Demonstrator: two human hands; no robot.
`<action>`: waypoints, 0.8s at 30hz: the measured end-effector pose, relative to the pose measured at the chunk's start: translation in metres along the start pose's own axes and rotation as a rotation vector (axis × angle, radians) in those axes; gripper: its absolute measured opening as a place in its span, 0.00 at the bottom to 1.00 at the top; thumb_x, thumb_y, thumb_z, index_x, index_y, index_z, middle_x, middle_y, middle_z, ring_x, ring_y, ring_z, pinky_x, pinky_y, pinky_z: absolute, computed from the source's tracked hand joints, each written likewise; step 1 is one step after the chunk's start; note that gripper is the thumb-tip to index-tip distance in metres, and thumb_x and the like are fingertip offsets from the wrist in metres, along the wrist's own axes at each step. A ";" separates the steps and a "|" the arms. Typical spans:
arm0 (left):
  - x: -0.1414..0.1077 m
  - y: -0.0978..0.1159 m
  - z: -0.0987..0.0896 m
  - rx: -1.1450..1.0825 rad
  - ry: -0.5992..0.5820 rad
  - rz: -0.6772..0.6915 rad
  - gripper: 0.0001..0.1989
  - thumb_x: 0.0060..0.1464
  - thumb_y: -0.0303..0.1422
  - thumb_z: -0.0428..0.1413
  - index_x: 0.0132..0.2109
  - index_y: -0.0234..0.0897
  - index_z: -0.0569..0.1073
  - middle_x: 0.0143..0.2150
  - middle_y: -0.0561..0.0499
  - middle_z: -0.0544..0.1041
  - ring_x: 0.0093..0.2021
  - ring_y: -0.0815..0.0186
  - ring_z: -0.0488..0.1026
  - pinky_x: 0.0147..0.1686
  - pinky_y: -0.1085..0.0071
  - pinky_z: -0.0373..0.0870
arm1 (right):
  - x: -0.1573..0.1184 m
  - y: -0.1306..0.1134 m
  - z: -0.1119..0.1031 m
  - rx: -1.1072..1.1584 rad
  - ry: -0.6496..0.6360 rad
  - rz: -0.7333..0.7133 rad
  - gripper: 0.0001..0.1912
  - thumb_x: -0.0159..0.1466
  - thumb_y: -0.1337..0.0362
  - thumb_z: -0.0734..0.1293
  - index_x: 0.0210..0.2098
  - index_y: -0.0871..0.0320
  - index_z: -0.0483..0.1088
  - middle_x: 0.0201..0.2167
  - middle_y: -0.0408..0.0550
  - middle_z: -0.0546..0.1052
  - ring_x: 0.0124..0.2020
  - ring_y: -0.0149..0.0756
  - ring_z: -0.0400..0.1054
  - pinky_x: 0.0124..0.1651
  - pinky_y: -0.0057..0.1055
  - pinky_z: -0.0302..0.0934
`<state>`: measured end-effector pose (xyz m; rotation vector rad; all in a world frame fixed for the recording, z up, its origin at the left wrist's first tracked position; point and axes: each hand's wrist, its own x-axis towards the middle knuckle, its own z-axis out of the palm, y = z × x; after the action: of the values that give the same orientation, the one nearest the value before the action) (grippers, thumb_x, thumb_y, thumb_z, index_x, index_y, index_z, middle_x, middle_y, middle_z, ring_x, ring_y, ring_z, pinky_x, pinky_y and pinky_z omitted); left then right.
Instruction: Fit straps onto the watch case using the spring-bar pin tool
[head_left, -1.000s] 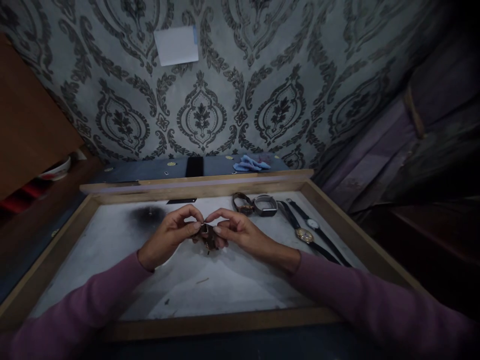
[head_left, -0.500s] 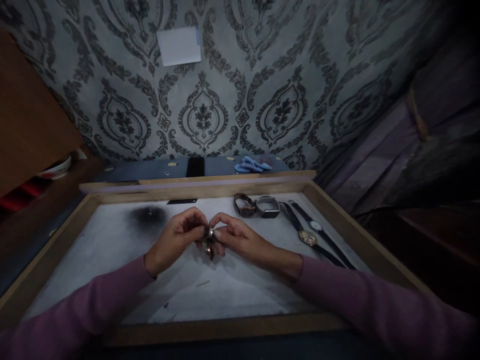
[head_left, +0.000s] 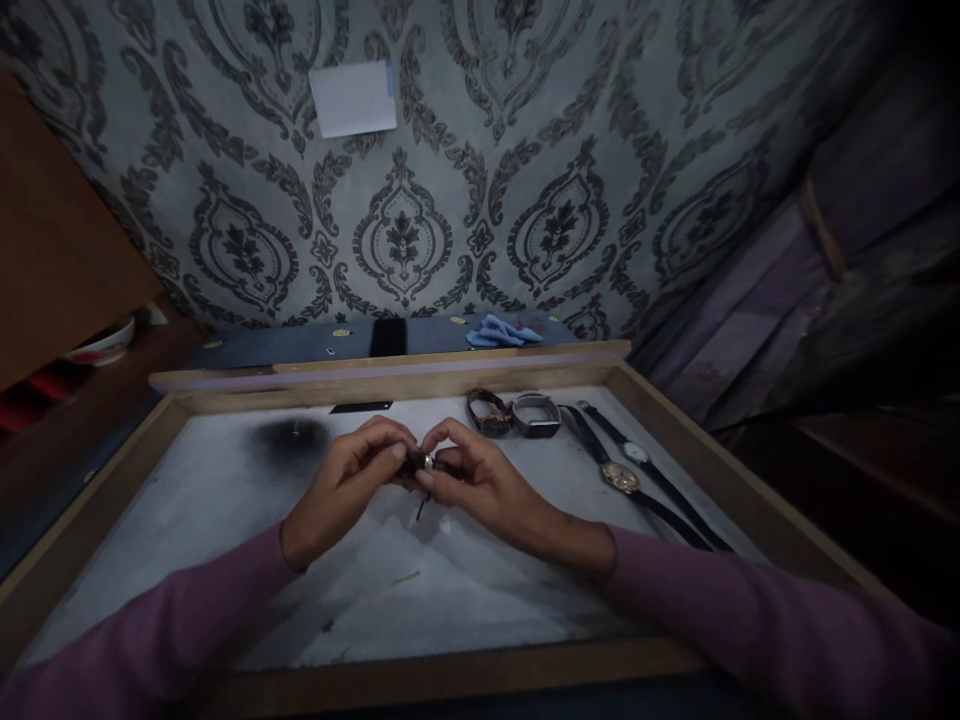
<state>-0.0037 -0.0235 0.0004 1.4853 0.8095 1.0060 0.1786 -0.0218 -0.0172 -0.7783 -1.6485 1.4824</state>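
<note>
My left hand [head_left: 349, 485] and my right hand [head_left: 491, 490] meet over the middle of the white board. Between their fingertips they hold a small wristwatch [head_left: 428, 462] with a dark strap and a shiny silver part. Fingers cover most of it, and its dial cannot be made out. The left thumb and fingers pinch one side, while the right hand grips the other. A thin dark end [head_left: 420, 510] hangs below the hands.
Right of my hands lie a brown watch [head_left: 489, 412], a grey-banded watch [head_left: 535, 414], a gold-cased watch [head_left: 619, 476] and a white-dialled watch [head_left: 636, 453]. A wooden rim [head_left: 420, 378] frames the board. Behind it are a blue cloth [head_left: 504, 330] and a black phone-like slab [head_left: 388, 337].
The watch has been turned between my fingers: its rose-gold part no longer shows below, and a dark strap piece now lies across the right fingers. Both hands remain on it.
</note>
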 end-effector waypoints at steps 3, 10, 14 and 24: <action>0.000 0.002 0.002 0.080 0.007 0.035 0.08 0.55 0.35 0.58 0.32 0.34 0.71 0.38 0.49 0.68 0.38 0.66 0.67 0.37 0.71 0.68 | 0.000 0.000 -0.002 -0.078 0.012 -0.029 0.13 0.63 0.55 0.66 0.40 0.56 0.61 0.19 0.34 0.60 0.21 0.26 0.52 0.25 0.24 0.46; 0.001 0.004 0.004 0.054 0.069 -0.019 0.08 0.52 0.32 0.58 0.27 0.35 0.69 0.40 0.49 0.69 0.42 0.63 0.66 0.41 0.70 0.63 | -0.001 0.001 -0.003 -0.356 0.070 -0.116 0.06 0.60 0.67 0.65 0.37 0.56 0.64 0.20 0.36 0.64 0.22 0.26 0.56 0.27 0.25 0.50; 0.002 0.006 0.002 -0.120 0.155 -0.122 0.08 0.49 0.32 0.59 0.26 0.35 0.69 0.40 0.50 0.71 0.41 0.65 0.66 0.42 0.70 0.62 | 0.001 -0.001 -0.005 -0.336 0.107 -0.080 0.05 0.58 0.68 0.66 0.31 0.57 0.63 0.23 0.38 0.67 0.23 0.27 0.58 0.27 0.24 0.51; 0.006 0.008 -0.005 -0.182 0.111 -0.165 0.09 0.55 0.38 0.57 0.33 0.37 0.69 0.41 0.49 0.76 0.43 0.63 0.70 0.44 0.67 0.64 | 0.008 -0.006 -0.011 0.090 0.023 0.070 0.10 0.55 0.67 0.71 0.30 0.59 0.64 0.25 0.41 0.74 0.26 0.27 0.66 0.29 0.25 0.57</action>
<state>-0.0060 -0.0175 0.0089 1.1965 0.8807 1.0161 0.1842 -0.0102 -0.0094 -0.8077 -1.5402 1.5789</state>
